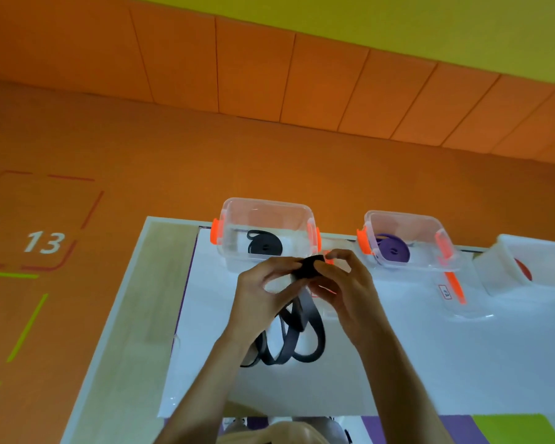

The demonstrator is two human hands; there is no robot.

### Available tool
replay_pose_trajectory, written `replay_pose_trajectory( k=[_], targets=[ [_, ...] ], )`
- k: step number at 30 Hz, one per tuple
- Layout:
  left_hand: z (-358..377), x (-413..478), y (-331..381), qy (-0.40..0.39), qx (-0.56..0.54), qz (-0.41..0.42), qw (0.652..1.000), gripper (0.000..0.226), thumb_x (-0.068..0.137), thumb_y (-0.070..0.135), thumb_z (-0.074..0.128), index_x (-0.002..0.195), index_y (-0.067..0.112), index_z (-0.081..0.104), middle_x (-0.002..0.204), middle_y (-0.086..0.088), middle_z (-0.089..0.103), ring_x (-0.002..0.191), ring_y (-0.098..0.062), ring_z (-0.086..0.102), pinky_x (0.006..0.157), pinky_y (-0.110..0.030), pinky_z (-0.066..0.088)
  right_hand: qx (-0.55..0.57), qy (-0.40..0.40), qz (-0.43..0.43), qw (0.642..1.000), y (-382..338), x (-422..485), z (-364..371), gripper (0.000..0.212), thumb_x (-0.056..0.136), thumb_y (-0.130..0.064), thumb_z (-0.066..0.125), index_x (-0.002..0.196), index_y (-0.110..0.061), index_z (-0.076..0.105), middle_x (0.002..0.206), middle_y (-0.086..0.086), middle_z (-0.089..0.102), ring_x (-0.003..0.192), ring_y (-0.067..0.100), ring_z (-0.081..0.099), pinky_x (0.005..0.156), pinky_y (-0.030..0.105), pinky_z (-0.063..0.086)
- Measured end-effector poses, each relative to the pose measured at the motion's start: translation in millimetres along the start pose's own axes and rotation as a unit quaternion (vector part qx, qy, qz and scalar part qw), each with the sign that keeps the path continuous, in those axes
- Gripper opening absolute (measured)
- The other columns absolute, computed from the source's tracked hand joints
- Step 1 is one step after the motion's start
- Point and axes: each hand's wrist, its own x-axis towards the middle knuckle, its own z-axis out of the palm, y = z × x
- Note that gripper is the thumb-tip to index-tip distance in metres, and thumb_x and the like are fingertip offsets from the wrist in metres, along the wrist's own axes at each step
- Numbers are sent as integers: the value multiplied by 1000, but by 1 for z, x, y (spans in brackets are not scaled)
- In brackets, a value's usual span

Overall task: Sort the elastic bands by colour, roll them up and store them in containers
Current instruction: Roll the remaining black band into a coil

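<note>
A black elastic band (297, 334) hangs in loose loops over the white table top (430, 363), its upper end wound into a small roll. My left hand (263, 293) and my right hand (343, 286) both pinch that roll, held just above the table. Behind them stands a clear container (234, 238) with orange clips, holding a rolled black band (265, 246). To its right a second clear container (442, 251) holds a rolled purple band (393, 251).
A white container (507, 270) with something red inside stands at the far right. A clear lid with an orange clip (454, 290) lies in front of the purple band's container. The table's left edge drops to an orange floor marked 13.
</note>
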Motion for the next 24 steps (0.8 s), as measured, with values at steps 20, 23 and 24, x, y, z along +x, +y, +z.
replay_pose_trajectory(
  k=[20,23,24],
  targets=[
    [34,26,25,9,278,87,956,34,84,21,88,115,32,78,112,20,74,112,-4,67,97,-22,53,-264,-50,-42,962,-17,35,-30,23,85,-33,80,66,-22,72,60,0,65,57,6,61,59,16,47],
    [32,24,24,-3,237,84,968,34,83,28,90,116,28,80,118,20,75,118,-6,68,102,-26,53,-241,-59,-22,968,-20,36,-36,11,86,-30,83,80,-22,78,74,7,76,72,20,74,74,29,59],
    [30,24,23,-9,215,68,974,35,84,32,89,117,30,80,121,20,74,119,-9,68,102,-27,54,-220,-62,-4,974,-22,35,-37,11,87,-29,84,91,-20,79,81,6,79,80,22,78,81,33,63]
  ],
)
